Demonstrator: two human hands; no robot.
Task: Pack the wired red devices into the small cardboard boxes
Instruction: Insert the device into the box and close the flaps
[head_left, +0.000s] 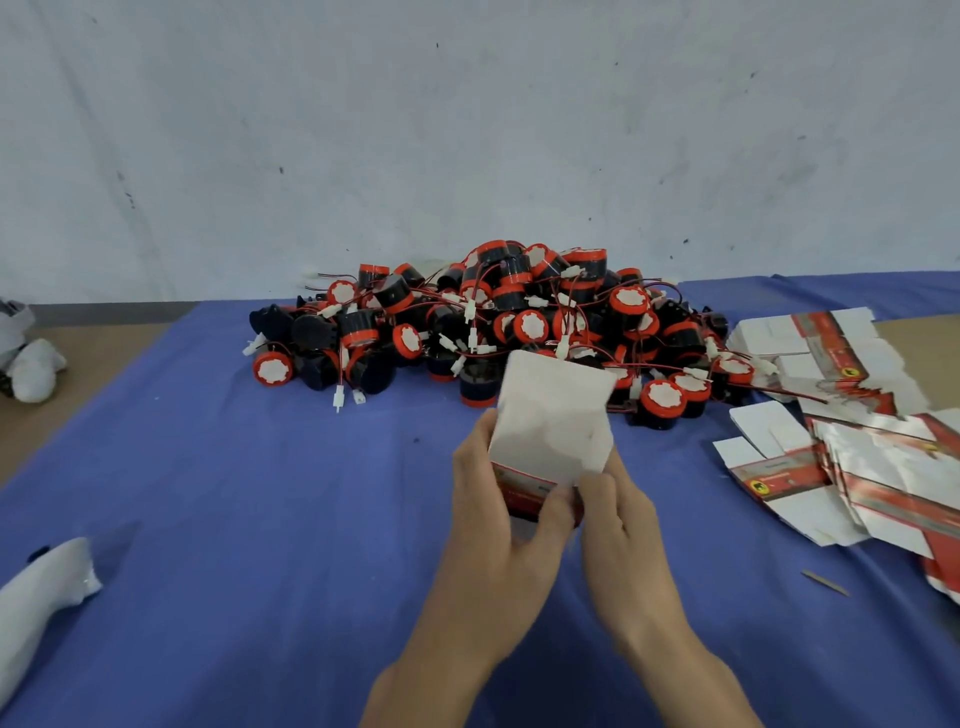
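Clasping the small cardboard box (550, 415) between them, left grip (493, 519) and right grip (623, 530), near the device pile (519, 317).

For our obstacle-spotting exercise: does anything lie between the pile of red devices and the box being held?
Nothing visible does. The left hand and right hand hold the small box just before the pile of devices; only its own raised white flap faces the pile.
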